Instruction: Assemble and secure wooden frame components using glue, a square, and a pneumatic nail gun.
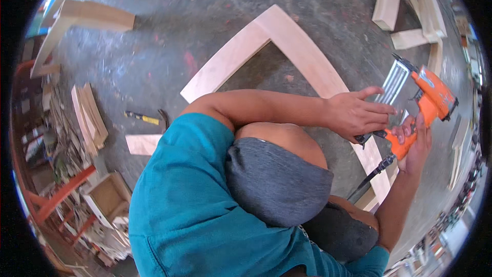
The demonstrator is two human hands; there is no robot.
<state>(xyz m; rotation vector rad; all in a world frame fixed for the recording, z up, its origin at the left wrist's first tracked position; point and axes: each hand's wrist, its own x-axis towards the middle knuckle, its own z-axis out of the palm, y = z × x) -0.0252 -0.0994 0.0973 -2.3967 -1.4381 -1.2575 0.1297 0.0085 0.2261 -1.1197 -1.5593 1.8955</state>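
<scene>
The right hand (414,146) grips the handle of an orange nail gun (420,107) above the wooden frame (287,41) on the floor (154,46), while the left hand (356,115), fingers loosely spread, touches its metal magazine (393,83)

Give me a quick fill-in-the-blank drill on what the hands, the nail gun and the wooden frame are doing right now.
1. The right hand grips the handle of the ____ nail gun.
2. The left hand rests on the gun's silver ____, fingers spread.
3. Under the gun, two boards of the wooden frame meet in a ____ on the concrete floor.
4. A hammer with a yellow-and-black handle lies on the floor to the person's ____.

Missing words: orange; magazine; corner; left
</scene>
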